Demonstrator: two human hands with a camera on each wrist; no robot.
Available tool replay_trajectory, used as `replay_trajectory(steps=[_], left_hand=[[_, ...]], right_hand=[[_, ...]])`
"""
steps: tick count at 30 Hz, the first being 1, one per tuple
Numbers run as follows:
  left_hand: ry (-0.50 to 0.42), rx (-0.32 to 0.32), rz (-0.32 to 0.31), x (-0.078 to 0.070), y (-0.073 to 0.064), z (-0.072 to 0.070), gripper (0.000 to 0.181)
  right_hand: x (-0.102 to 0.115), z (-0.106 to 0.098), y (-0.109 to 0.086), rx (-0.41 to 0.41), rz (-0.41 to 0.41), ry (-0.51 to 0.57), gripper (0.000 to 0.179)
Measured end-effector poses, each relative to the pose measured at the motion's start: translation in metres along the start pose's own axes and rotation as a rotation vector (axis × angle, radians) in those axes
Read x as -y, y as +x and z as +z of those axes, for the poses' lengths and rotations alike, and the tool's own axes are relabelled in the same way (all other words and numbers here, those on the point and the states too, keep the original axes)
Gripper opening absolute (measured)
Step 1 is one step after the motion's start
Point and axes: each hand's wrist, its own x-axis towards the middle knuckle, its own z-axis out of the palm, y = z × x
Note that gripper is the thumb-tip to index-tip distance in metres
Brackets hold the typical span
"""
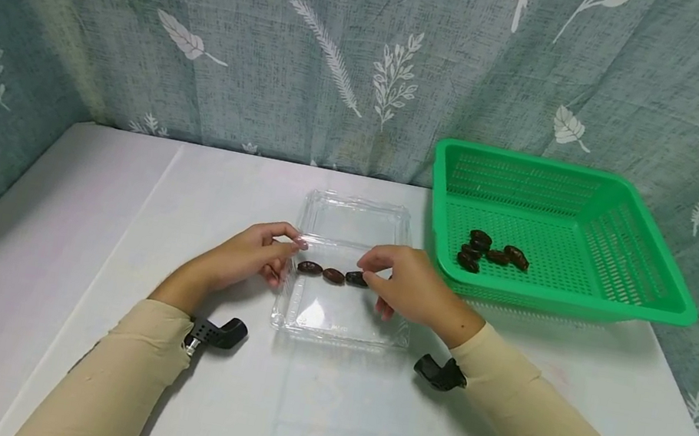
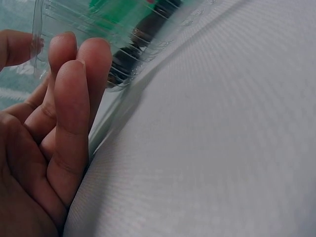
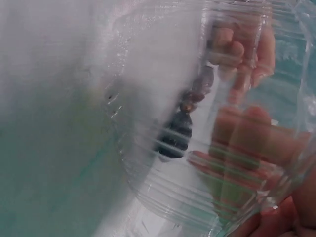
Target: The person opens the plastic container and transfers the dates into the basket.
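A clear plastic clamshell box (image 1: 340, 326) stands on the table with its lid (image 1: 356, 221) folded back. Three dark brown dates lie in a row across its base: a left date (image 1: 310, 268), a middle date (image 1: 334, 276) and a right date (image 1: 356, 278). My left hand (image 1: 252, 251) pinches the box's left edge near the hinge, its other fingers loosely bent outside the wall. Reaching in over the right side, my right hand (image 1: 410, 287) has thumb and forefinger at the right date's end. Through the ribbed wall, the right wrist view shows this date (image 3: 176, 136) close to the fingertips.
At the back right stands a green plastic basket (image 1: 587, 300), overlapping the table's back edge in view, with several dates (image 1: 497, 256) on its floor. A white cloth (image 1: 203, 410) covers the table. Behind hangs a grey-green leaf-patterned curtain (image 1: 252, 14).
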Motion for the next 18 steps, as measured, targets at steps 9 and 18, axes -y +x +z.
replay_trajectory(steps=[9, 18], left_hand=[[0.006, 0.004, 0.015, 0.0001, -0.0004, -0.0010, 0.034], [0.004, 0.008, 0.022, 0.0000, 0.0001, -0.0002, 0.031]], right_hand=[[0.0003, -0.0005, 0.0020, 0.038, -0.010, -0.072, 0.024], [-0.0014, -0.0006, 0.0025, 0.050, -0.022, -0.132, 0.027]])
